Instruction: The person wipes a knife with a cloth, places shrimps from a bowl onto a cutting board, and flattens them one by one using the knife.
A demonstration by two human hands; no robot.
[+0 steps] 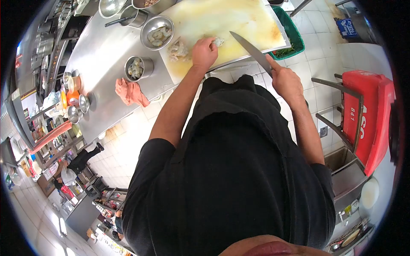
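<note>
My right hand [287, 81] is wrapped round the handle of a large knife [253, 50], its blade pointing up and left over the edge of the yellowish cutting board [239, 21]. On the board, my left hand [205, 53] has its fingers closed at a small pale piece of shrimp [218, 42]. A heap of pale scraps [178, 50] lies just left of that hand. Beyond it, a steel bowl [157, 33] holds greyish shrimp, and a steel pot [139, 68] nearer the table edge holds more pale pieces.
An orange-pink cloth [130, 92] lies on the steel table [100, 55]. Past the board's right end is a green bin [292, 34] with leafy scraps. A red container [368, 115] and dark metal legs stand at right. Other people are in the background, lower left.
</note>
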